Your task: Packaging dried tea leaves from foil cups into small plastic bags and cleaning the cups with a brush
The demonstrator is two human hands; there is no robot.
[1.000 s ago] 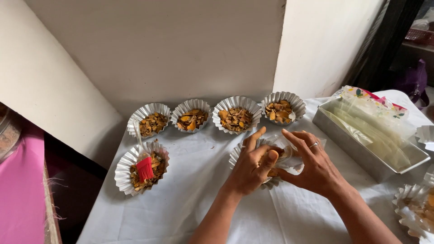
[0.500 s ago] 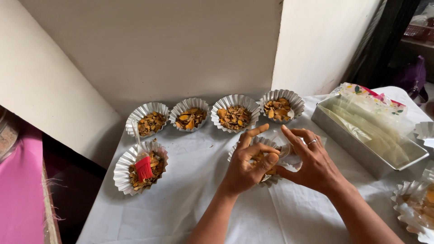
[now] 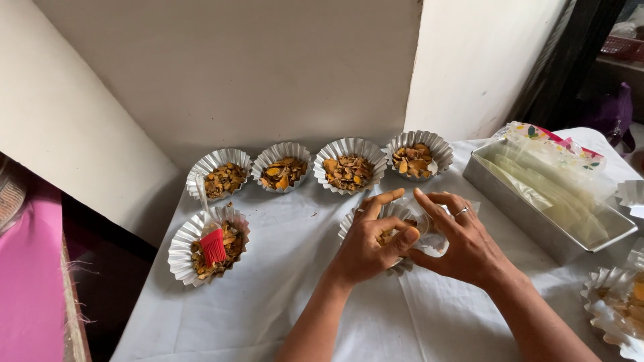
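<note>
The left hand and the right hand both close around a fluted foil cup of brown filling on the white tablecloth, fingers curled on its rim, with clear plastic wrap pinched under the right thumb. The cup sits just below a row of four filled cups. A red silicone brush rests in a separate cup at left, well apart, and a metal loaf tin stands at right.

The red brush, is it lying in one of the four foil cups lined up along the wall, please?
No, the red brush rests in a separate foil cup nearer the table's left edge, in front of that row of four.
</note>
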